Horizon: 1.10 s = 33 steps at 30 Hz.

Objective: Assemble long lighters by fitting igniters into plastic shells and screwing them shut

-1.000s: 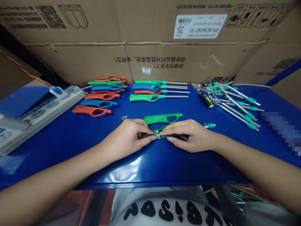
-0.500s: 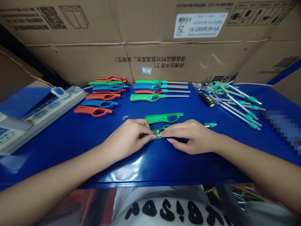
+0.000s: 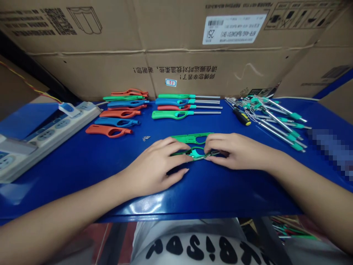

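An opened green gas lighter [image 3: 203, 157] lies on the blue table, with a teal trigger [image 3: 196, 152] inside its grip loop. My left hand [image 3: 154, 163] covers its handle end, fingers bent and pressing on it, thumb apart below. At the lighter's neck, my right hand [image 3: 239, 151] pinches with thumb and fingers; part of a metal tube [image 3: 214, 152] shows between them. Just behind, a matching green half shell [image 3: 189, 138] lies flat, its right end partly covered by my right fingers. The inner parts under my left hand are hidden.
Small screws [image 3: 146, 138] lie behind my left hand. Coloured handles [image 3: 109, 130] line the back left, beside finished lighters [image 3: 172, 115]. Back right are a screwdriver [image 3: 242, 117] and a heap of metal tubes [image 3: 284, 127] with wires. A power strip [image 3: 49, 134] runs along the left.
My right hand has moved right, from the inner parts to the lighter's neck and tube. My left hand has loosened its pinch and spread over the handle end, thumb lower.
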Available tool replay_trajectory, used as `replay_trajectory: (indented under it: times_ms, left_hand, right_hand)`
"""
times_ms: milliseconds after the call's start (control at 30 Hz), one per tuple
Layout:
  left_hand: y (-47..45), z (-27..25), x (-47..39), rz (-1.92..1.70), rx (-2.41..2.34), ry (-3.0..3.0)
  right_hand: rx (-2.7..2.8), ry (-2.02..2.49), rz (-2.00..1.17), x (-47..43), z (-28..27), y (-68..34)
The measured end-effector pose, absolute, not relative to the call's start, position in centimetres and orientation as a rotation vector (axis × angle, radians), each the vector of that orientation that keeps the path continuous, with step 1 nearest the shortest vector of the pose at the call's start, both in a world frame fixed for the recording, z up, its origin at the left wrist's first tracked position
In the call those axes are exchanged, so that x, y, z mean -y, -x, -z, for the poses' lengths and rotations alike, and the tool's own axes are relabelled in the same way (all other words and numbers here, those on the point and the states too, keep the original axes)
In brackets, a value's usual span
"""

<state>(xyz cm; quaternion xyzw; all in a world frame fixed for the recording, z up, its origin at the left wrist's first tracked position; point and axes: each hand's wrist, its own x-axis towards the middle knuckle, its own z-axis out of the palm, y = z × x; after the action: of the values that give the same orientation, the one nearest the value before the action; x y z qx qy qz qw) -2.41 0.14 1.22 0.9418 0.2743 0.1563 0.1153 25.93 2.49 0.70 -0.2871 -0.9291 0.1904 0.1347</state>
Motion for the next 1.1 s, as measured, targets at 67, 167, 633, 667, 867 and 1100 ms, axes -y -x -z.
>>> replay_trajectory:
  times_ms: [67,167,633,667,867,1100]
  left_hand:
    - [2.3,-0.8,-0.1,-0.407,-0.774,-2.786]
    - [2.3,-0.5,0.0,-0.374,-0.786,-2.789]
    - [1.8,-0.1,-0.1,-0.443,-0.786,-2.628]
    - [1.8,-0.1,-0.1,-0.441,-0.785,-2.627]
    - [1.7,0.0,-0.2,-0.431,-0.789,-2.632]
    - [1.7,0.0,-0.1,-0.423,-0.799,-2.647]
  right_hand:
    - [2.689,0.828,-0.578,-2.6,-0.6,-25.9]
    - [2.677,0.824,-0.624,-2.7,-0.6,-25.9]
    - [2.585,0.957,-0.693,-2.6,-0.6,-25.2]
    - [2.589,0.96,-0.675,-2.6,-0.6,-25.1]
    - [2.632,0.907,-0.641,-2.5,-0.6,-25.3]
    - [2.622,0.908,-0.677,-2.7,-0.6,-25.3]
